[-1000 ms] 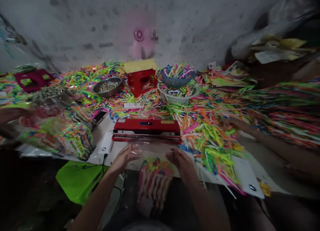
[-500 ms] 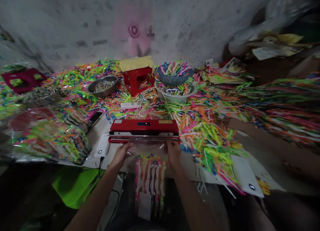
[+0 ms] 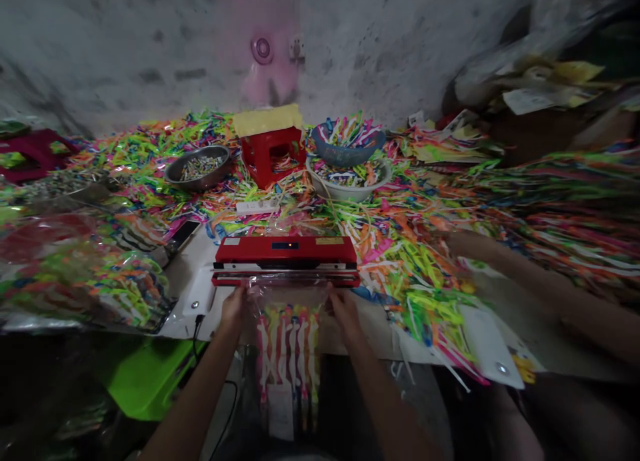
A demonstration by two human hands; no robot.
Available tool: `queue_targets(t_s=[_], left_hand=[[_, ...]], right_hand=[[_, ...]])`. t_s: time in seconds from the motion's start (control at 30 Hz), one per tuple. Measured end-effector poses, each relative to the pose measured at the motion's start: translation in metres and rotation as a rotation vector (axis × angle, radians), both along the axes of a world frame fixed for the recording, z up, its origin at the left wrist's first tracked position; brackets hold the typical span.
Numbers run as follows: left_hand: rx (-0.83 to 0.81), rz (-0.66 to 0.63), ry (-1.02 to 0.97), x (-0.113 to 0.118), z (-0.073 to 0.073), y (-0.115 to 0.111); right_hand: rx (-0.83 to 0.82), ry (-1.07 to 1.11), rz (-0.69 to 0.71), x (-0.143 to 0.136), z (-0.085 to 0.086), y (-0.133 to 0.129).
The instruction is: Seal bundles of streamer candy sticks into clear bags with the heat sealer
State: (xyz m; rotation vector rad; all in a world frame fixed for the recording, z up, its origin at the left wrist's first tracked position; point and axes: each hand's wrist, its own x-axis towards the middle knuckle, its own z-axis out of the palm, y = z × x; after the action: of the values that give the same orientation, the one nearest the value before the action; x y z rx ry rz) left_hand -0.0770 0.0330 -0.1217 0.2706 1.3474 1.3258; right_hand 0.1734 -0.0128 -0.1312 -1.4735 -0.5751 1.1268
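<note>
A clear plastic bag point(image 3: 289, 354) packed with colourful stretchy figures and a white card hangs over the table's front edge. Its top edge lies along the front slot of a red heat sealer point(image 3: 286, 251), whose small display shows an orange light. My left hand point(image 3: 233, 309) pinches the bag's upper left corner close to the sealer. At the opposite corner, my right hand point(image 3: 344, 309) has its fingers closed on the bag's edge. The fingertips of both hands are partly hidden.
Loose colourful figures point(image 3: 415, 274) cover much of the table. Behind the sealer stand a red stool point(image 3: 273, 158), a metal bowl point(image 3: 197, 170) and stacked basins point(image 3: 349, 148). Filled bags point(image 3: 120, 294) lie left, near a phone point(image 3: 185, 234). Another person's arm point(image 3: 500, 261) reaches in from the right.
Both hands and the bag have shifted slightly left, and the bag's top edge now lies flatter against the sealer's front. The view has also moved a little.
</note>
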Motion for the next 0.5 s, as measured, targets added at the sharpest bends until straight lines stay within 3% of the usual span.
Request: queue_targets(t_s=[0.23,0.37,0.5], left_hand=[[0.068,-0.108,0.226,0.003,0.019,-0.003],[0.151,-0.018,0.293,-0.001,0.011,0.0],[0.1,0.018,0.398,-0.001,-0.003,0.002]], right_hand=[[0.009,0.08,-0.06,-0.007,0.007,0.008],[0.018,0.123,-0.121,-0.004,0.007,0.011],[0.034,0.145,-0.154,-0.003,0.007,0.009]])
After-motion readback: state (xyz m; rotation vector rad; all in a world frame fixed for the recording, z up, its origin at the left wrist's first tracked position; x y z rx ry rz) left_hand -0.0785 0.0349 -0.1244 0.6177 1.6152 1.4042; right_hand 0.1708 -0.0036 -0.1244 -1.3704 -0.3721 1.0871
